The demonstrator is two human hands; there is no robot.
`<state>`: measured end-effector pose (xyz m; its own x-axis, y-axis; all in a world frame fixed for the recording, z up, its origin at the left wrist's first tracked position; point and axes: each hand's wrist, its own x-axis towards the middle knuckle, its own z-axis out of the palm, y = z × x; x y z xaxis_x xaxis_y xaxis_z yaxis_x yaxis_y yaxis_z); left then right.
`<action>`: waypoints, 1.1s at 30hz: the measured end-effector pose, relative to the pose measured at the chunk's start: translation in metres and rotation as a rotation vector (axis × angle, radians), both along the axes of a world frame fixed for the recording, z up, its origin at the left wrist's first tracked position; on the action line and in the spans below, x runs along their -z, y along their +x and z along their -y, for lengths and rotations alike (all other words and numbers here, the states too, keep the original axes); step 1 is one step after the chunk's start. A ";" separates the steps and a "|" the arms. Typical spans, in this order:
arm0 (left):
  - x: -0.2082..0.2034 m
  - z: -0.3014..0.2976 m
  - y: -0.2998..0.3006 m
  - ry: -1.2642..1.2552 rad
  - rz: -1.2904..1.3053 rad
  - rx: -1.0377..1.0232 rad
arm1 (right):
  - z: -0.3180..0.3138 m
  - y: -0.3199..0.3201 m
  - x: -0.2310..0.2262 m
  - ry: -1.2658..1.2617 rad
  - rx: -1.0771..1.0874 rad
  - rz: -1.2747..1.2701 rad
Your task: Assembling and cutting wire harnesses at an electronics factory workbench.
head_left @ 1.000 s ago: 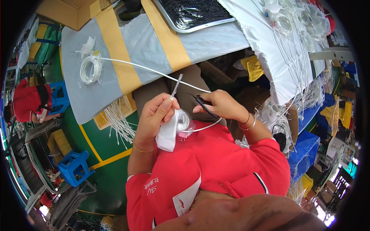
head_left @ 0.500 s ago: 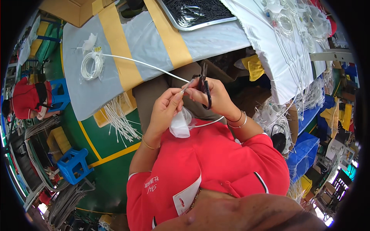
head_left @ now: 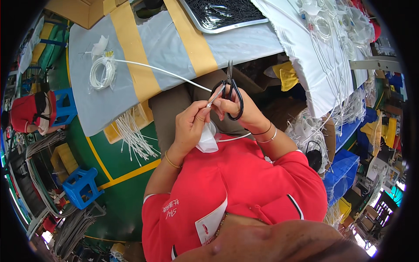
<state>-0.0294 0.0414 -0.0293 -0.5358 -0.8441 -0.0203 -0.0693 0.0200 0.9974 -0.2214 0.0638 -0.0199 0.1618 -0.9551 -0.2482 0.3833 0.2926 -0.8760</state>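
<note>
My left hand [head_left: 190, 124] is closed, thumb and forefinger pinching the end of a white cable [head_left: 161, 70] in front of my lap. Black-handled scissors [head_left: 237, 107] are in my right hand [head_left: 246, 111], blades pointing up and away from me. Its thumb and fingertips also meet a thin greyish length at the cable end, close to the left fingertips. Below the left hand hangs a white translucent plastic bag [head_left: 207, 140]. A coil of white cable [head_left: 103, 73] lies at the left of the table, and the cable runs from it toward my hands.
The grey-covered table [head_left: 170, 48] with tan tape strips carries a metal tray [head_left: 214, 30] of small black pieces. Bundled white cables [head_left: 133, 137] hang below its left edge. Bagged cables [head_left: 310, 135] crowd the right. A blue stool [head_left: 83, 187] and a seated person [head_left: 30, 111] are at left.
The scissors have turned in my right hand, so their handle loops and blades show more plainly. Both hands stay together at the cable end, and the plastic bag has shifted up slightly.
</note>
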 end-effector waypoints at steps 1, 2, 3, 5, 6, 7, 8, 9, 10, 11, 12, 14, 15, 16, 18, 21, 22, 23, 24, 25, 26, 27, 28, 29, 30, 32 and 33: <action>-0.001 0.002 0.002 0.049 -0.023 0.045 | 0.001 0.000 -0.001 0.006 -0.018 0.034; 0.000 0.005 0.004 0.050 -0.024 0.045 | 0.002 0.000 -0.002 0.011 -0.035 0.068; 0.001 0.008 0.007 0.182 -0.097 0.107 | 0.002 0.000 -0.003 0.017 -0.052 0.103; 0.003 0.012 0.011 0.445 -0.242 0.232 | 0.001 0.000 -0.003 0.030 -0.056 0.123; 0.002 0.013 0.010 0.444 -0.241 0.232 | 0.002 0.000 -0.002 0.041 -0.062 0.143; 0.000 0.013 0.009 0.468 -0.233 0.202 | 0.003 0.000 -0.002 0.052 -0.069 0.163; -0.002 0.013 0.007 0.492 -0.225 0.172 | 0.003 0.000 -0.002 0.050 -0.068 0.163; -0.003 0.012 0.005 0.515 -0.218 0.143 | 0.002 0.000 -0.003 0.057 -0.021 0.132; -0.004 0.010 0.002 0.513 -0.218 0.143 | 0.001 0.000 -0.004 0.063 0.025 0.101; -0.004 0.007 -0.003 0.427 -0.179 0.079 | 0.000 0.000 -0.005 0.070 0.073 0.070; -0.003 0.005 -0.008 0.342 -0.140 0.015 | -0.001 0.001 -0.005 0.068 0.074 0.069; -0.002 0.004 -0.011 0.256 -0.103 -0.047 | -0.005 0.004 -0.006 0.015 0.156 -0.009; -0.001 0.005 -0.012 0.258 -0.098 -0.064 | -0.006 0.006 -0.006 -0.011 0.196 -0.049; -0.001 0.005 -0.013 0.261 -0.093 -0.081 | -0.009 0.008 -0.007 -0.010 0.196 -0.049; 0.002 0.004 -0.014 0.266 -0.087 -0.099 | -0.013 0.014 -0.011 -0.140 0.265 -0.327; 0.007 0.002 -0.018 0.215 -0.073 -0.139 | -0.014 0.021 -0.004 -0.295 0.328 -0.597; 0.009 0.001 -0.019 0.214 -0.074 -0.140 | -0.012 0.024 -0.001 -0.385 0.359 -0.728; 0.010 0.000 -0.020 0.143 -0.034 -0.164 | -0.012 0.025 0.001 -0.476 0.389 -0.858; 0.011 -0.001 -0.020 0.072 0.006 -0.188 | -0.012 0.023 0.003 -0.477 0.389 -0.858; 0.011 -0.001 -0.021 0.001 0.046 -0.211 | -0.010 0.021 0.003 -0.342 0.346 -0.645; 0.012 -0.002 -0.020 0.001 0.046 -0.212 | -0.007 0.020 0.001 -0.206 0.299 -0.433; 0.013 -0.002 -0.020 0.002 0.016 -0.205 | -0.004 0.018 0.000 -0.071 0.249 -0.220; 0.014 -0.002 -0.019 0.003 -0.015 -0.198 | -0.002 0.015 0.001 -0.071 0.249 -0.220; 0.015 -0.002 -0.019 0.005 -0.046 -0.191 | 0.001 0.010 0.002 -0.010 0.170 -0.112; 0.015 -0.002 -0.017 0.006 -0.046 -0.192 | 0.003 0.005 0.004 0.050 0.091 -0.004; 0.015 0.002 -0.013 0.110 -0.080 -0.073 | 0.005 0.001 0.005 0.113 0.015 0.102; 0.015 0.004 -0.010 0.161 -0.097 -0.013 | 0.006 0.000 0.007 0.113 -0.002 0.147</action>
